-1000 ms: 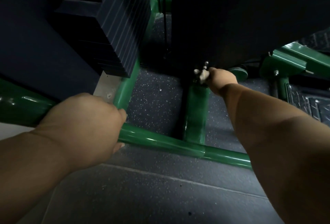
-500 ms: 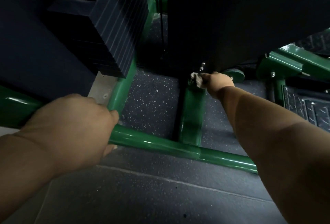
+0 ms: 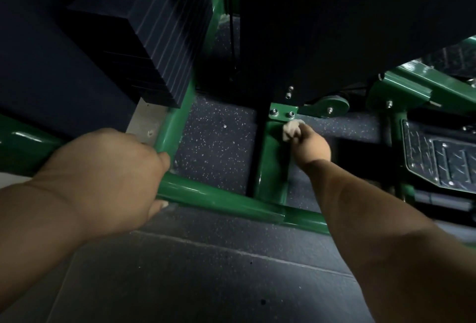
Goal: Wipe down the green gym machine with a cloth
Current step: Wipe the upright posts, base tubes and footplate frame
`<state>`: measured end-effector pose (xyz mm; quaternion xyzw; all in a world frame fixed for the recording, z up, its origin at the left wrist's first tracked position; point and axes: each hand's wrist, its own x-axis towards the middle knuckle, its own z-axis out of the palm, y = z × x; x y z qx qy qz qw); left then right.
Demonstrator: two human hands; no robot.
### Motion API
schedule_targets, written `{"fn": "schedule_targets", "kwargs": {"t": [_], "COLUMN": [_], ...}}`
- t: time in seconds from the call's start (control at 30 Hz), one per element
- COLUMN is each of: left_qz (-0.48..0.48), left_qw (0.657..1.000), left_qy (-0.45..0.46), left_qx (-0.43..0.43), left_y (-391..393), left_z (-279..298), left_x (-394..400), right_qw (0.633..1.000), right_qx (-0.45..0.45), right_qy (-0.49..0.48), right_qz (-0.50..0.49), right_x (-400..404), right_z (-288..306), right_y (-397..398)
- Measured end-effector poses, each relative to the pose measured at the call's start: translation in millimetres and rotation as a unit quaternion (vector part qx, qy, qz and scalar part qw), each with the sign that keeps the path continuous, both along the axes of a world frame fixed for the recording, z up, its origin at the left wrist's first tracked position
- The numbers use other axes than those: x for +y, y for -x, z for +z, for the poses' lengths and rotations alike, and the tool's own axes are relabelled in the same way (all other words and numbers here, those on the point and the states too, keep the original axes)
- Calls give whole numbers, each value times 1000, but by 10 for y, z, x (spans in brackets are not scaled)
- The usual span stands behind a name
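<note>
Firmly round cloth (image 3: 291, 129), right hand (image 3: 310, 148).

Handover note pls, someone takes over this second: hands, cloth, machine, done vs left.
Left hand: grips the green base bar, bracing.
Right hand: holds the bunched pale cloth against the top of the green upright post, just below the bolted bracket.
Done: cannot tell from the paint which parts are wiped.
Left, likely: rest of the post, base bar, side bar by the weight stack, green frame on the right.
</note>
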<state>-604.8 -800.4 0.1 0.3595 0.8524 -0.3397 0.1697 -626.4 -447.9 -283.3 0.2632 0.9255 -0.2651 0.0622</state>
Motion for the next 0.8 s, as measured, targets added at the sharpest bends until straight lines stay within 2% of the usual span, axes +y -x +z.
{"fn": "schedule_targets", "kwargs": {"t": [0.07, 0.2, 0.3, 0.37, 0.4, 0.43, 0.53, 0.6, 0.7, 0.8], "left_qz": [-3, -21, -10, -3, -7, -16, -40, -39, -24, -12], "left_qw": [1000, 999, 1000, 1000, 1000, 1000, 999, 999, 1000, 1000], "left_qy": [1, 9, 3, 8, 10, 7, 2, 10, -2, 4], "left_qx": [11, 23, 16, 6, 3, 0, 13, 20, 19, 20], "left_y": [3, 11, 26, 32, 34, 28, 1, -6, -1, 12], "left_z": [-8, -31, -22, -35, -41, -41, -53, -56, -43, -63], "left_x": [-2, -13, -41, -72, -73, -65, -38, -32, -51, -64], "right_qw": [999, 980, 944, 919, 920, 936, 988, 993, 996, 992], "right_qx": [-4, -125, -137, -113, -99, -80, -49, -68, -66, -120], "right_qy": [-16, -61, -107, -125, -138, -141, -74, -27, -7, 25], "right_qz": [42, 141, 281, 357, 353, 314, 126, 90, 58, 34], "right_x": [-124, -243, -441, -485, -460, -394, -131, -82, -251, -398], "right_z": [53, 57, 202, 235, 246, 232, 161, 116, 52, -37], "right_y": [74, 35, -198, -333, -321, -259, -22, 3, -242, -657]}}
